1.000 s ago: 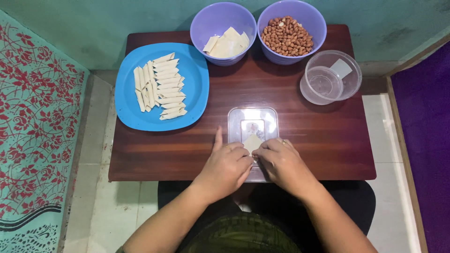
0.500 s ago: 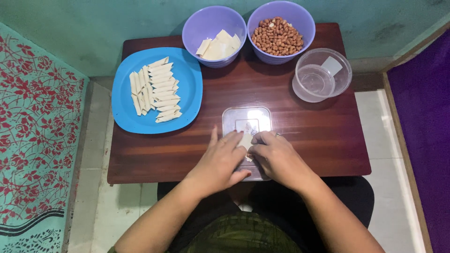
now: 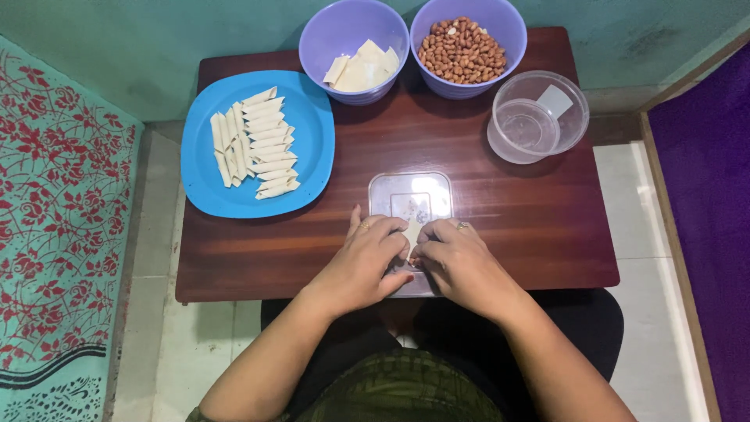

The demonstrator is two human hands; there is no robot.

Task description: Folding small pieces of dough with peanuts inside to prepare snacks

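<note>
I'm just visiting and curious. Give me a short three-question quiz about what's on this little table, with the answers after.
1. True or false: the blue plate holds peanuts.
2. Which bowl holds the flat pale wrappers? A) the left purple bowl B) the right purple bowl C) the clear round container
3. What are the left hand and right hand working on together?

Key
1. False: it holds a stack of rolled pale pieces; the peanuts are in the right purple bowl.
2. A.
3. A small pale wrapper piece, pinched between the fingertips of both hands over a clear square lid.
</note>
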